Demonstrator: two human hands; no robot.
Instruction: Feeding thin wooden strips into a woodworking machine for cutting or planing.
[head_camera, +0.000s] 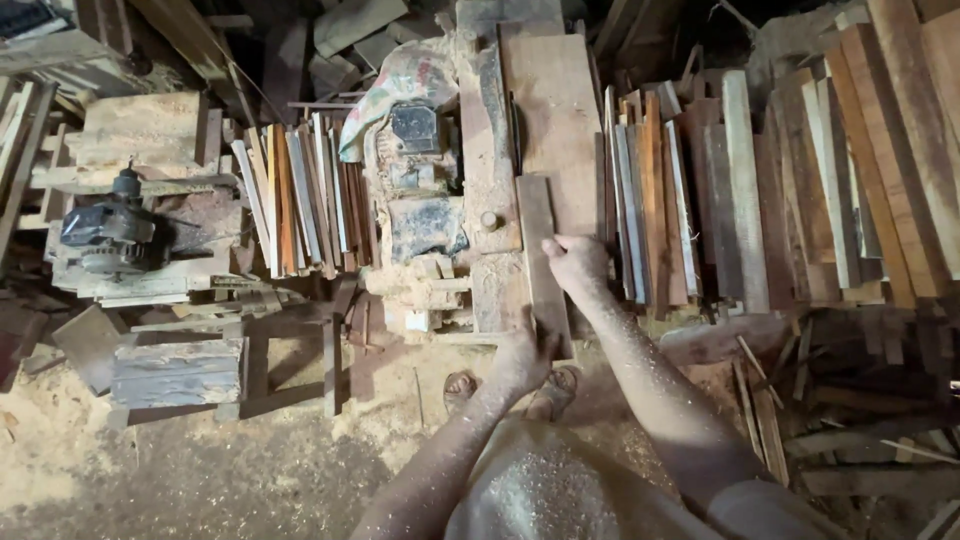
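A narrow wooden plank (538, 232) lies lengthwise on the flat bed of a woodworking machine (548, 110). My right hand (575, 263) presses down on the plank about midway, fingers curled over its right edge. My left hand (522, 357) grips the plank's near end at the machine's front edge. Both forearms are dusted with sawdust. My sandalled feet (552, 388) show below the machine.
Stacks of upright planks (760, 190) crowd the right side, more boards (300, 195) stand left of the machine. A motor (105, 232) sits on timber at far left. A wooden stool frame (290, 360) and sawdust-covered floor (220, 470) lie at lower left.
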